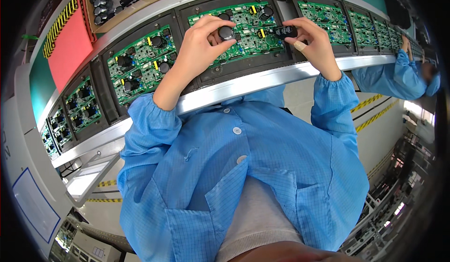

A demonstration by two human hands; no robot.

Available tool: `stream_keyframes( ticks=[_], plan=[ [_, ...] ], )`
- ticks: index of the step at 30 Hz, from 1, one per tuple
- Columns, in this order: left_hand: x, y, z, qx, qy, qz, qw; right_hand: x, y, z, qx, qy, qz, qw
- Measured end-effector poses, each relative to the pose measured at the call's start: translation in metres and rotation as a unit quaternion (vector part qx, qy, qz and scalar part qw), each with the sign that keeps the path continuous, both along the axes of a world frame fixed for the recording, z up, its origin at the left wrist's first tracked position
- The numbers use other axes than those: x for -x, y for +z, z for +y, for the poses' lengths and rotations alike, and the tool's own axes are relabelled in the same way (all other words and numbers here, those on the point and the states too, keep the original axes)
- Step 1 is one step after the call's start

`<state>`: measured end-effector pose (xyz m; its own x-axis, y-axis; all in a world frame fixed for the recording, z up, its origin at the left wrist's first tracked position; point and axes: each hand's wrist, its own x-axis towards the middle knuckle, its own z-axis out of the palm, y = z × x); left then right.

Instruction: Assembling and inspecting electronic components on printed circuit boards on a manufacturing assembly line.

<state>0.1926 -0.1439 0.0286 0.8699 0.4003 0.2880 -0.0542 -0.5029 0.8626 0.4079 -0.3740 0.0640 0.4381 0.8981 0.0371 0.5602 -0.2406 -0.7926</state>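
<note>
A green circuit board [248, 32] lies in a black carrier on the conveyor in front of me. My left hand [201, 41] pinches a black cylindrical capacitor [226, 32] over the board's middle. My right hand [311, 39] holds a small black block-shaped component [286, 31] at the board's right edge; a plaster wraps one finger. Both sleeves are light blue.
More green boards in black carriers [140, 62] run along the curved conveyor [243, 86] to both sides. A cardboard tray of black capacitors [105, 1] and a red mat [70, 51] lie beyond. A co-worker's blue sleeve [398, 76] reaches onto the line at right.
</note>
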Motion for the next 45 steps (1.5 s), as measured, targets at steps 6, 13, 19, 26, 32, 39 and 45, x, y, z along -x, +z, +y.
stream_keyframes(
  ticks=[6, 13, 19, 26, 32, 39, 45],
  plan=[
    [0.006, 0.001, 0.009, 0.110, -0.040, 0.107, 0.987, 0.001, -0.006, 0.005, -0.011, 0.081, -0.089, 0.993],
    [0.007, -0.002, 0.007, 0.022, -0.054, 0.065, 0.996, 0.002, -0.018, 0.015, 0.033, 0.094, -0.118, 0.988],
    [0.005, 0.004, 0.002, -0.130, -0.086, 0.073, 0.985, -0.004, -0.026, 0.013, -0.006, 0.125, -0.165, 0.978],
    [-0.003, 0.010, -0.009, -0.229, -0.089, 0.087, 0.965, -0.013, -0.002, 0.019, -0.052, 0.173, -0.143, 0.973],
    [-0.011, 0.018, -0.019, -0.290, -0.125, 0.150, 0.937, -0.019, -0.021, 0.013, -0.091, 0.189, -0.142, 0.967],
    [-0.015, 0.022, -0.021, -0.344, -0.130, 0.159, 0.916, -0.015, -0.017, 0.001, -0.091, 0.168, -0.123, 0.974],
    [-0.017, 0.026, -0.019, -0.329, -0.133, 0.142, 0.924, -0.008, -0.059, 0.018, -0.088, 0.122, -0.216, 0.965]
  ],
)
